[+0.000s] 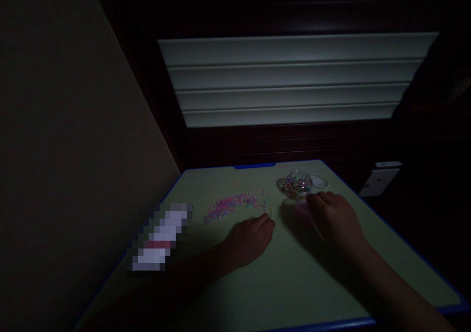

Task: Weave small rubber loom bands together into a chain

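Note:
A loose strip of thin pink, purple and green elastic bands lies across the middle of the table. At its right end rests my left hand, fingers curled together near a few stray bands; whatever is in them is hidden. My right hand is closed in a pinch at a small clear container with pinkish contents, which it partly covers. What those fingertips grip, if anything, does not show. Just behind stands a clear round jar of mixed coloured bands.
A clear round lid lies right of the jar. Toward the left edge of the pale green table is a pixelated oblong item. A wall rises at left, a slatted panel behind. The light is dim.

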